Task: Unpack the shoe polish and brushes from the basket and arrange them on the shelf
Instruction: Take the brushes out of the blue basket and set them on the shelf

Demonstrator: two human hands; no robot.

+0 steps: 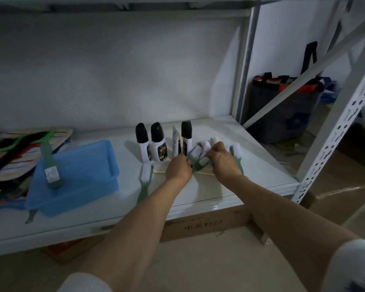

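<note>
On the white shelf [230,182] stand three black-capped shoe polish bottles [157,142] and a white tube [176,144] in a row. A green brush [145,178] with white bristles lies in front of them. My left hand [178,168] and my right hand [222,160] meet just right of the bottles, both gripping a green-handled brush [196,159] among several brushes bunched there. Another brush [237,152] lies beside my right hand. The blue basket [105,165] sits at the left with a green block brush [51,165] resting across it.
A pile of colourful slippers [13,152] fills the shelf's left end. A green handle [31,216] pokes out under the basket. The shelf's perforated upright [333,140] and diagonal brace stand at the right. A dark bag [287,110] sits on the floor behind. A cardboard box [207,224] lies under the shelf.
</note>
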